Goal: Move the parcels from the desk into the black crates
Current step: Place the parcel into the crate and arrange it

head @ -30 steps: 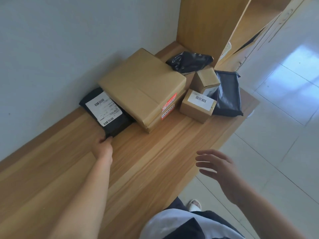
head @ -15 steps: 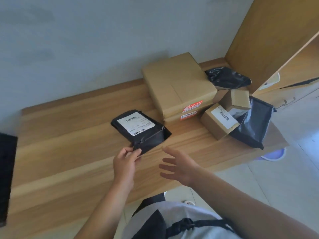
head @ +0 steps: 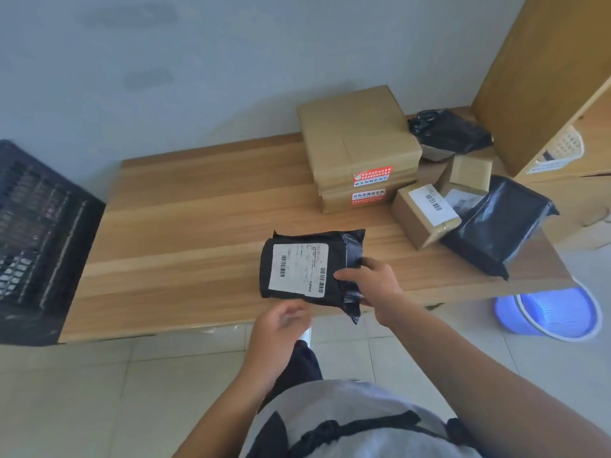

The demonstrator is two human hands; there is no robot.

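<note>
While right hand grips one black parcel — left hand beside.

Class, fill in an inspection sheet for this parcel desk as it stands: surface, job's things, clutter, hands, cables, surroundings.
Surface: wooden desk, left half bare.
Job's things: black labelled parcel at the front edge; two stacked flat cartons; two small boxes; two more black bags; black crate at the desk's left end.
Clutter: nothing seen.
Hands: right hand grips the parcel's right end; left hand is at its lower edge, grip unclear through blur.
Cables: nothing seen.
Surroundings: grey wall, tiled floor, wooden cabinet, blue basin under the desk.
</note>
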